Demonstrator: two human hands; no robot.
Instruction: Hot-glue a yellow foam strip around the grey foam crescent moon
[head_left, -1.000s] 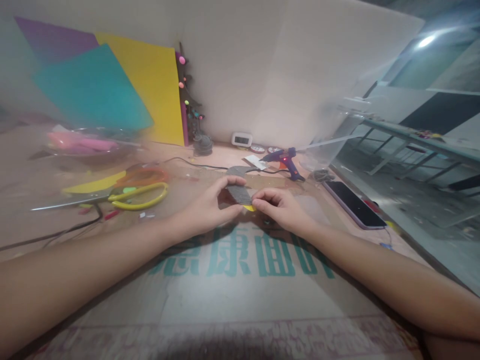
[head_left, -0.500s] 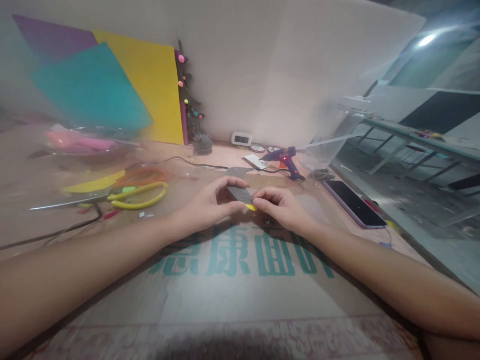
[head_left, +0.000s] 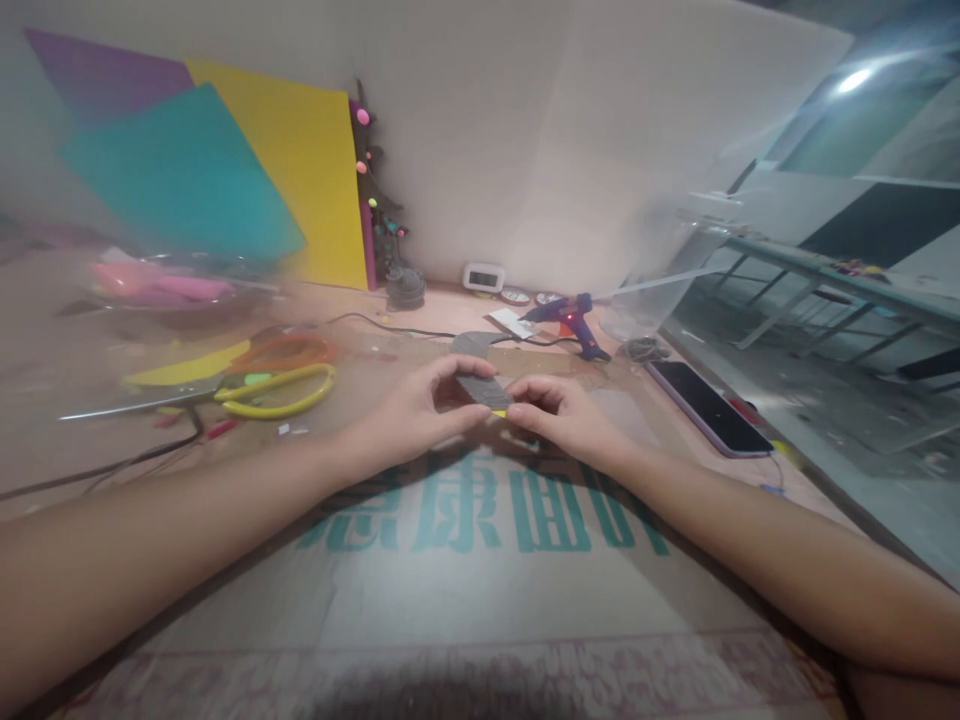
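A small flat grey piece [head_left: 484,390] with a yellow strip [head_left: 498,412] along its near edge is held just above the table between my hands. My left hand [head_left: 442,400] is closed on it, thumb below and fingers along the top left. From the other side, my right hand [head_left: 551,408] pinches its right corner between thumb and curled fingers. Just behind my fingers lies another grey piece [head_left: 471,345] on the table. What the pieces are made of I cannot tell.
Yellow-handled scissors [head_left: 277,392] and orange-handled ones [head_left: 292,350] lie at left. A glue gun [head_left: 574,322] with a red light rests behind my right hand. A phone [head_left: 709,408] lies near the right edge. A small white clock [head_left: 484,278] stands at the back.
Less of the yellow shows under the grey piece now; it is a thinner strip. My right thumb and fingers have shifted slightly at the corner.
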